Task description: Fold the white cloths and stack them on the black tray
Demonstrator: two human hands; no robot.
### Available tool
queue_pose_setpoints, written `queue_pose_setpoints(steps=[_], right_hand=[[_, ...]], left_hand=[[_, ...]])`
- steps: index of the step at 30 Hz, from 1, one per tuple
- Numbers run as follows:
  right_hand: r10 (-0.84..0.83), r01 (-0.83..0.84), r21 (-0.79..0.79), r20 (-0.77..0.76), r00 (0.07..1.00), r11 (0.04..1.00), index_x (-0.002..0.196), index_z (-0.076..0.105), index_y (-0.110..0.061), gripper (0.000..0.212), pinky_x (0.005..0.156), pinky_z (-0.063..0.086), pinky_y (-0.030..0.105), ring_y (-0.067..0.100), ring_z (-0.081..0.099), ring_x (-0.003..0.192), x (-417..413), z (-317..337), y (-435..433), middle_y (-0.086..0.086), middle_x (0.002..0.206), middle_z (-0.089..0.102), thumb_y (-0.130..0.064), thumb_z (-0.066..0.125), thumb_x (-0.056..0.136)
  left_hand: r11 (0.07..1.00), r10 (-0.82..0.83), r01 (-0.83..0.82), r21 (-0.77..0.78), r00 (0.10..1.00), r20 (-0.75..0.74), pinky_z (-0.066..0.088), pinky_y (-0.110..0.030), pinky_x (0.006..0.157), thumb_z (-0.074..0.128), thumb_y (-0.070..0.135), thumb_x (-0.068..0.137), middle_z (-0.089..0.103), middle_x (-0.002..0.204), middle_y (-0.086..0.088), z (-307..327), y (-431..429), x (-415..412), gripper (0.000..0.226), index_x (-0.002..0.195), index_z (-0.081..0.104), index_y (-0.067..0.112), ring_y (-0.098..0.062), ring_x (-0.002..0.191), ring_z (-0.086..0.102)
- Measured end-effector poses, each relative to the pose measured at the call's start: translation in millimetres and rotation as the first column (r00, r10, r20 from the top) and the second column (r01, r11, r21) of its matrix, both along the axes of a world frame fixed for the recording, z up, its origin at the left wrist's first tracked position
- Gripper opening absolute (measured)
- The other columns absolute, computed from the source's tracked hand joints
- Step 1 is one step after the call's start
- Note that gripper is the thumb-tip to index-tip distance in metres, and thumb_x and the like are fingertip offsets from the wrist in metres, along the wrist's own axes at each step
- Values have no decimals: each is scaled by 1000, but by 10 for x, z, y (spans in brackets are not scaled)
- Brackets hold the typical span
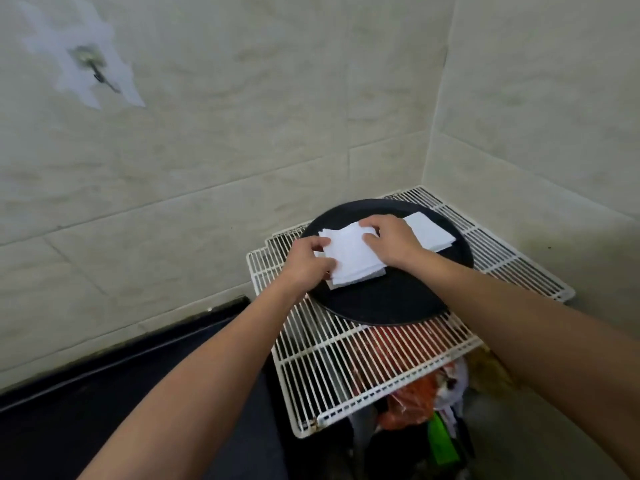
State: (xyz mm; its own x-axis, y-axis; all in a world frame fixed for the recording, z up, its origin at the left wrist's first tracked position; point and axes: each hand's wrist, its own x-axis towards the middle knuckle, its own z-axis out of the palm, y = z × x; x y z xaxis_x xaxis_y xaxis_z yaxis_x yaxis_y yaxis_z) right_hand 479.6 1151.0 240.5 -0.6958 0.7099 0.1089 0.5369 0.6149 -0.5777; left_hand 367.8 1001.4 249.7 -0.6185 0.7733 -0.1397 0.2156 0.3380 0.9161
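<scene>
White folded cloth [349, 259] lies on the round black tray [381, 299], left of another folded white cloth [429, 232], left hand [308, 261] and right hand [391, 240] pinching its opposite edges. Released unevenly, its layers may spring open.

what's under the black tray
The black tray rests on a white wire rack. Through the rack's bars, red and orange items show lower down. Whatever lies directly beneath the tray is hidden by it.
</scene>
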Motion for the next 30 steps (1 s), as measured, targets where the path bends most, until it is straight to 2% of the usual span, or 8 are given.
queue_pose_setpoints(steps=[3,9,14,17,19,22,26,30], right_hand=[[52,-53,10,36,998,999,131,59,-19,37,103,39,33,24,51,125,-141,-90,156,2,137,57,-20,53,94],[130,-130,0,80,988,992,133,56,-19,38,103,37,33,25,50,126,-308,-285,357,5,138,55,-21,53,96],[147,-163,95,154,977,982,138,50,-23,41,93,43,39,31,56,113,-290,-447,356,7,132,51,-28,47,98],[103,-168,280,231,967,945,141,44,-21,42,84,46,41,29,52,112,-207,-488,322,5,141,36,-32,42,100],[102,-194,380,249,963,904,142,41,-20,42,82,45,40,26,41,125,-166,-512,307,2,154,23,-31,38,102],[137,-264,405,316,939,875,147,33,-20,44,85,45,37,22,34,131,-165,-546,309,-5,158,23,-30,31,104],[161,-284,359,337,928,889,148,29,-20,45,87,46,39,23,35,129,-136,-568,337,-7,158,24,-31,29,104],[187,-301,313,344,920,901,149,29,-18,47,93,43,41,24,33,131,-105,-488,335,-4,157,25,-29,32,103]], left_hand=[[999,45,-45,-21,999,11,57,-26,60,63,-11,81,56,112,-18,-89,137,-81,53,132,49,-3,-24,76,62],[987,120,-123,-100,992,-43,57,-41,84,69,-4,77,60,117,-16,-340,331,-223,54,128,53,6,-30,90,65],[973,27,-103,-208,940,-340,44,-27,94,71,8,77,56,126,-8,-430,354,-235,54,129,57,7,-24,113,57],[965,-100,-52,-257,833,-544,37,-31,103,66,20,82,38,145,-9,-442,316,-201,51,131,55,9,-27,128,43],[947,-223,-22,-321,674,-704,31,-37,111,56,29,89,19,158,-7,-468,280,-190,51,136,49,11,-27,136,29],[921,-333,7,-391,536,-776,28,-43,112,43,35,95,12,161,-2,-533,257,-204,55,144,37,11,-27,138,26],[900,-375,45,-434,589,-716,27,-44,114,41,35,97,11,161,0,-556,285,-239,58,148,29,12,-26,141,23],[917,-342,89,-388,676,-653,23,-37,115,53,33,92,16,160,-2,-474,272,-271,63,148,32,13,-24,142,23]])
